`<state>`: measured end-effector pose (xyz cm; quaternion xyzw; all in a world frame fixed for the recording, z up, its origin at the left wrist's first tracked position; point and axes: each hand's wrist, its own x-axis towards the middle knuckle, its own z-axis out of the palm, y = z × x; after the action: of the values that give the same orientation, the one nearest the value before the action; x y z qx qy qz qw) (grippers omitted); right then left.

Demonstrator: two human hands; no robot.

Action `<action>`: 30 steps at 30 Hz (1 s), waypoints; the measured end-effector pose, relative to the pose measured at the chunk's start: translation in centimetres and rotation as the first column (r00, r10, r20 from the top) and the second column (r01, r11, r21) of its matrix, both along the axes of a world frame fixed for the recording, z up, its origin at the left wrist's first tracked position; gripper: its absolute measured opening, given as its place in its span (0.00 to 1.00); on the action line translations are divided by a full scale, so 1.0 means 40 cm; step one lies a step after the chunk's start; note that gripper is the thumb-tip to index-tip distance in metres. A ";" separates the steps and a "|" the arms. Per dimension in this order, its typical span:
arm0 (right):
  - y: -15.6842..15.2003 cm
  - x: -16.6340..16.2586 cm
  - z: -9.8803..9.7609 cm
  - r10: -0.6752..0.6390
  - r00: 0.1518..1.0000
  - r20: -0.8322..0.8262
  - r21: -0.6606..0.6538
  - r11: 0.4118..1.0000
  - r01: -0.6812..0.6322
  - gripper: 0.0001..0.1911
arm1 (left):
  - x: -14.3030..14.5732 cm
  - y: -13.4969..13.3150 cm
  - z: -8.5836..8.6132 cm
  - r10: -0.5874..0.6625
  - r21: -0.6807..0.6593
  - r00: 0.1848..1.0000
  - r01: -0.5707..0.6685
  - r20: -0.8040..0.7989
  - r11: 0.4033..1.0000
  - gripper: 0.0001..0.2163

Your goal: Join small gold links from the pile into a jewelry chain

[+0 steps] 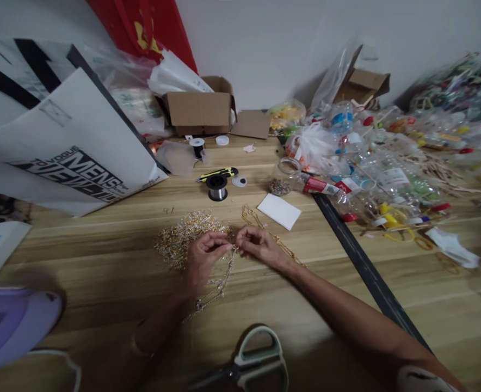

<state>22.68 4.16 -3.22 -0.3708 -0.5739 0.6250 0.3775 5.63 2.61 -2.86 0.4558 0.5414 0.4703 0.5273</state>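
Note:
My left hand (206,255) and my right hand (260,246) meet with pinched fingertips over the wooden table. Between them is the upper end of a silvery beaded chain (224,280), which trails down and left onto the tabletop. The exact spot each fingertip grips is too small to make out. Behind my left hand spreads a heap of small gold and silver pieces (171,239), partly covered by the hand. A gold chain (251,215) runs behind my right hand and comes out past the wrist.
Scissors (260,356) lie at the near edge. Beyond my hands are a wire spool (217,190), a yellow cutter (211,173), a white pad (279,211) and a bead jar (281,177). Plastic bottles (391,174) crowd the right; a purple iron (16,321) stands left.

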 end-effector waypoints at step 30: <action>-0.002 -0.001 -0.005 -0.014 0.997 0.071 0.051 0.999 0.011 0.12 | -0.009 0.003 0.002 -0.178 0.297 0.959 0.240 -0.220 0.924 0.06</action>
<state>22.63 4.08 -3.42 -0.3867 -0.6003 0.5943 0.3700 5.27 2.71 -2.80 0.6331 0.4532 0.4476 0.4398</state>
